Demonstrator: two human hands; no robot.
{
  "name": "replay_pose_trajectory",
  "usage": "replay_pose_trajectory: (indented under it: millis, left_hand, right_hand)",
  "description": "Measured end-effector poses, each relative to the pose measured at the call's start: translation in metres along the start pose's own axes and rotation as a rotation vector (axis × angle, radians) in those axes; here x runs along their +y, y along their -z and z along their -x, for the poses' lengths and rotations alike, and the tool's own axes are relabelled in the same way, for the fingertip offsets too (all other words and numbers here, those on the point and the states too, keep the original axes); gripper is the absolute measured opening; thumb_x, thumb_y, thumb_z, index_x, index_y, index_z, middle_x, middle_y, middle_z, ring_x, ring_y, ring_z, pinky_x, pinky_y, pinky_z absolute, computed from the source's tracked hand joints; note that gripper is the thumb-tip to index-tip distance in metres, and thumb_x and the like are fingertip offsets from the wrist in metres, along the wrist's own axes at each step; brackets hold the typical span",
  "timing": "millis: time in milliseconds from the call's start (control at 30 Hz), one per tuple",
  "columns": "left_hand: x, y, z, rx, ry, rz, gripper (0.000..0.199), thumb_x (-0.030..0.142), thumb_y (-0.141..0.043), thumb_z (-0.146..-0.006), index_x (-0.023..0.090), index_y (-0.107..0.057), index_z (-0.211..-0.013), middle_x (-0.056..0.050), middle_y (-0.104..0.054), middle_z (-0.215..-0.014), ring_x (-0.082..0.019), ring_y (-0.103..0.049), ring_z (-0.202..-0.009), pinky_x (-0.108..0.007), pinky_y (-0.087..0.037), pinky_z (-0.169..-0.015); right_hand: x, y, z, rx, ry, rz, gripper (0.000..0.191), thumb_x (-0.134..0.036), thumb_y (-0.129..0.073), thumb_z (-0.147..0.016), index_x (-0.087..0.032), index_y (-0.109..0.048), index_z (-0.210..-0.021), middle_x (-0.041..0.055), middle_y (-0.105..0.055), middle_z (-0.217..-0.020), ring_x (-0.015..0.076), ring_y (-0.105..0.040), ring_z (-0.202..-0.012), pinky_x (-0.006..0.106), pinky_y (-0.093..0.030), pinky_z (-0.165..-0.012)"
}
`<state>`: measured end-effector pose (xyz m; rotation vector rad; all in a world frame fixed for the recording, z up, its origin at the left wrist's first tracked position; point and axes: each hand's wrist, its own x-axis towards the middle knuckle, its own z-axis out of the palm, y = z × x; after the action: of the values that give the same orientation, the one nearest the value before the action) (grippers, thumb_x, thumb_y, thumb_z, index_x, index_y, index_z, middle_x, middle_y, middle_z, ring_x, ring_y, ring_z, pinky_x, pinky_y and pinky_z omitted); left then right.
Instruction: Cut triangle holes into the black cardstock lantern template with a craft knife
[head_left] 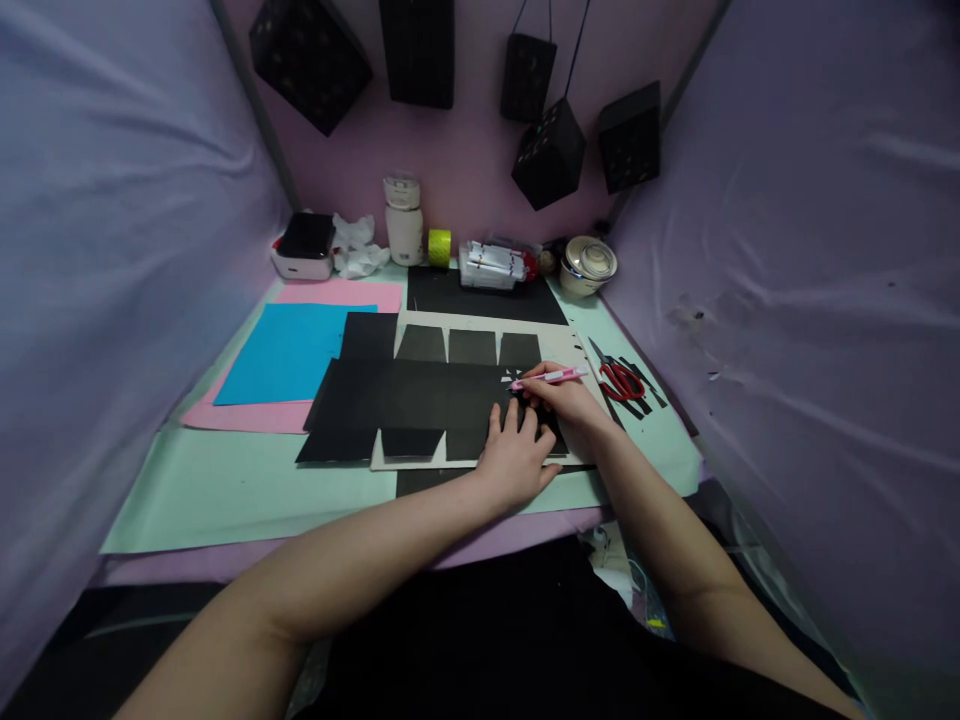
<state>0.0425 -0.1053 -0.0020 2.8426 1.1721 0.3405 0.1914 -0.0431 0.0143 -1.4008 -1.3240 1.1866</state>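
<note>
"Where is the black card [390, 400]?"

"Flat across the middle of the worktop [300, 490], reaching toward the front edge, with a white board [559, 345] beneath part of it."

"What is being held?"

"The person's right hand [559, 393] is closed around a pink pen-like tool [562, 376], its tip down at the card beside small white shapes [510, 378] (whether it touches, one cannot tell). The left hand [517, 455] lies palm down on the card's near right part, fingers apart."

"And by the worktop's right edge?"

"Red-handled scissors [621, 380], among black scraps [656, 385]."

"Elsewhere?"

"Toward the left edge, a blue sheet [285, 350] overlaps a pink sheet [255, 418]. Along the back edge stand a white bottle [405, 230] and a yellow roll [439, 248]; a lidded bowl [589, 275] sits at the back right corner."
</note>
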Motion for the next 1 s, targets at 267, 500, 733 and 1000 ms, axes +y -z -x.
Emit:
replay_pose_trajectory:
  millis: [267,500,733,1000]
  left_hand:
    - [-0.002,-0.003,0.001,0.013,-0.008,0.011,0.058,0.057,-0.050,-0.091,0.016,-0.053,-0.131,-0.021,-0.044,-0.144,-0.045,-0.032,-0.137,-0.066,-0.022,-0.110]
    - [-0.003,0.007,-0.001,-0.018,0.010,0.047,0.060,0.058,-0.053,-0.088,0.018,-0.051,-0.133,-0.019,-0.042,-0.145,-0.041,-0.029,-0.139,-0.063,-0.023,-0.111]
    - [-0.024,0.038,-0.011,0.058,0.056,0.051,0.050,0.050,-0.052,-0.092,0.011,-0.055,-0.123,-0.017,-0.057,-0.125,-0.030,-0.049,-0.123,-0.051,-0.023,-0.115]
    - [-0.081,0.026,-0.026,-0.207,0.172,0.079,0.063,0.046,-0.048,-0.095,0.012,-0.035,-0.147,-0.015,-0.026,-0.158,-0.030,-0.019,-0.148,-0.048,-0.019,-0.118]
  right_hand:
    - [-0.007,0.009,-0.002,0.054,0.135,-0.008,0.034,-0.047,-0.061,-0.082,-0.024,-0.064,-0.108,-0.0024,-0.062,-0.065,0.0114,-0.054,-0.052,0.025,-0.042,-0.051]
    - [0.002,0.005,-0.017,-0.139,0.292,0.095,0.025,-0.030,-0.071,-0.072,-0.024,-0.068,-0.095,0.0033,-0.071,-0.096,0.0202,-0.066,-0.093,0.034,-0.049,-0.087]
    - [0.009,0.003,-0.024,-0.181,0.306,0.132,0.027,-0.022,-0.065,-0.070,-0.025,-0.069,-0.096,0.0011,-0.070,-0.095,0.0185,-0.065,-0.087,0.032,-0.050,-0.083]
    - [0.017,0.000,-0.033,-0.203,0.423,0.246,0.026,-0.027,-0.065,-0.076,-0.024,-0.067,-0.102,0.0022,-0.068,-0.091,0.0177,-0.063,-0.085,0.033,-0.048,-0.084]
